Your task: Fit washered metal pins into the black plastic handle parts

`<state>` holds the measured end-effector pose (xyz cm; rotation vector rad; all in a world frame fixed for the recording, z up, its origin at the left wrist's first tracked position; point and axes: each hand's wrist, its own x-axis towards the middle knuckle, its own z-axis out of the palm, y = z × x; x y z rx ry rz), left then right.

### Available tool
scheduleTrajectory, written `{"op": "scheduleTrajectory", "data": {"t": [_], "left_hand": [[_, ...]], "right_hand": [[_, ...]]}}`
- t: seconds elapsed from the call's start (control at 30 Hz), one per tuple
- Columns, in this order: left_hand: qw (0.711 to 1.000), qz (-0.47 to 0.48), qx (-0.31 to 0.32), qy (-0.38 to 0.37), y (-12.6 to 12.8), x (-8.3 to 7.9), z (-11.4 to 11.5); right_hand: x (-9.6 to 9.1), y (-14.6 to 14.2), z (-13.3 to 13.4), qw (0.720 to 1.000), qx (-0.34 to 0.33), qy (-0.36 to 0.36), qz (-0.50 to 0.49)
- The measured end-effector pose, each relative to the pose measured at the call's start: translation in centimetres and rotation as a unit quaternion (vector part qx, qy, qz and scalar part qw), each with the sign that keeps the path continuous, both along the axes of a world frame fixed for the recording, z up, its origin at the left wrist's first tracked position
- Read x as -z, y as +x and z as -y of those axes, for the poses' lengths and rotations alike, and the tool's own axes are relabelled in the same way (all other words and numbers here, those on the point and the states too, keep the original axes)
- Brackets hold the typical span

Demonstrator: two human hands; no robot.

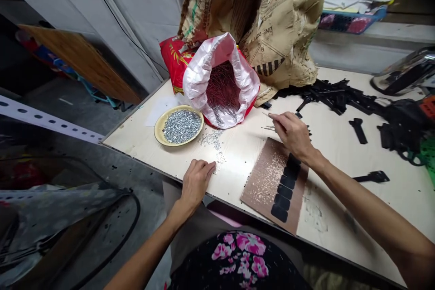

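My left hand (197, 179) rests at the table's front edge, thumb and fingertips pressed together; whatever is between them is too small to make out. Beside it lie scattered small metal rings (215, 140). A yellow dish (159, 136) behind it is full of the same silvery rings. Over the back of a brown board (258, 176), my right hand (294, 138) is closed in a pinch, its contents unclear. Thin metal pins (268, 128) show by its fingers; I cannot tell whether they are held. Black flat pieces (283, 190) line the board beside pale specks.
A red bag with a white lining (197, 77) lies open, showing many thin metal pins (222, 90). Behind stands a large brown paper sack (282, 31). Black plastic parts (336, 95) pile up at the right, near a metal kettle (404, 70). A blue basket (367, 20) sits behind.
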<state>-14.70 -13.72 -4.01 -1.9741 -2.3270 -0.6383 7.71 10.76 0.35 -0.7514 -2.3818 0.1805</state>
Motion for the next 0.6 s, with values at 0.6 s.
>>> {"op": "scheduleTrajectory", "data": {"t": [0.6], "left_hand": [[0.561,0.822,-0.094,0.031,3.5,-5.1,-2.8]], "right_hand": [[-1.3,-3.5,14.4,0.989,-0.074,-0.130,-0.011]]}}
